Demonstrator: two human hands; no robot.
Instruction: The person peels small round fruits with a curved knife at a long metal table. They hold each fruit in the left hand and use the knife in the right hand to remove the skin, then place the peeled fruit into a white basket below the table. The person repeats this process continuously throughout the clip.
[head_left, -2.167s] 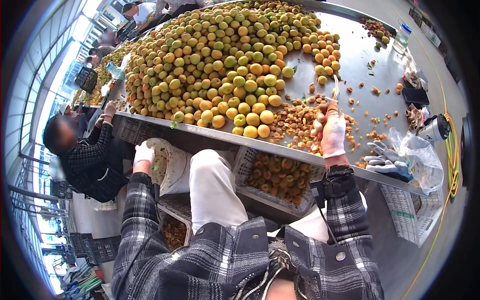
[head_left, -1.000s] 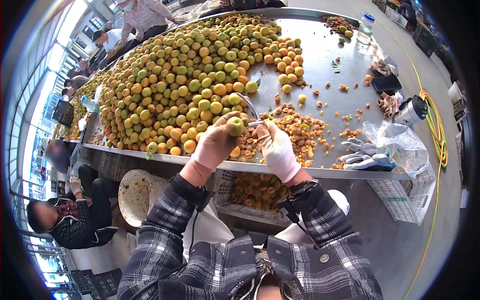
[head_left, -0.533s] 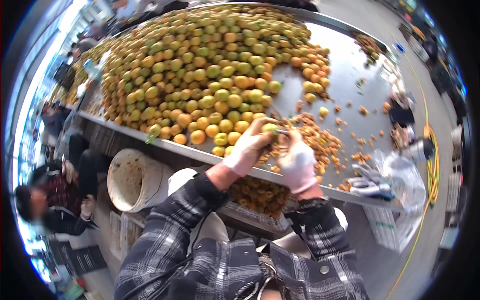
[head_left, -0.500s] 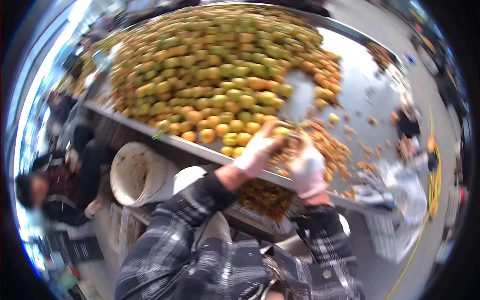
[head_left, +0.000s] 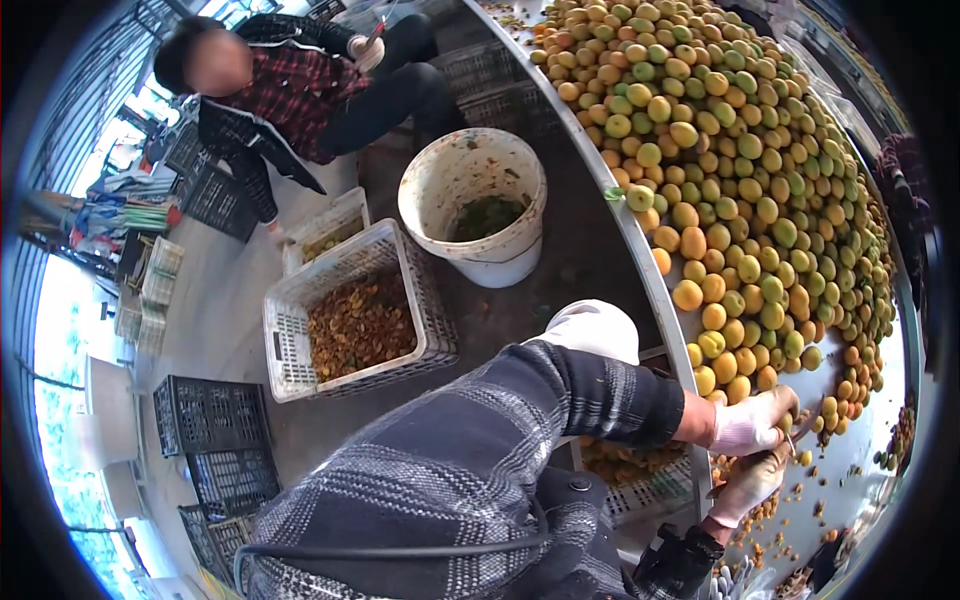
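Greenish fruit (head_left: pixel 785 423): seen only partly, held above metal table (head_left: pixel 657 290), near its rim.
Left hand (head_left: pixel 752 422): over the table, with fingers curled closely around this fruit.
Right hand (head_left: pixel 748 487): over the table, just beside the left; finger opening and grip impossible to tell.
Fruit pile (head_left: pixel 740 200): heaped on the table.
White bucket (head_left: pixel 490 268): standing beside the table.

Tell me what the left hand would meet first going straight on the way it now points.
Probably the fruit on the table just beyond the left hand, though the hand's height is unclear, so it might pass over.
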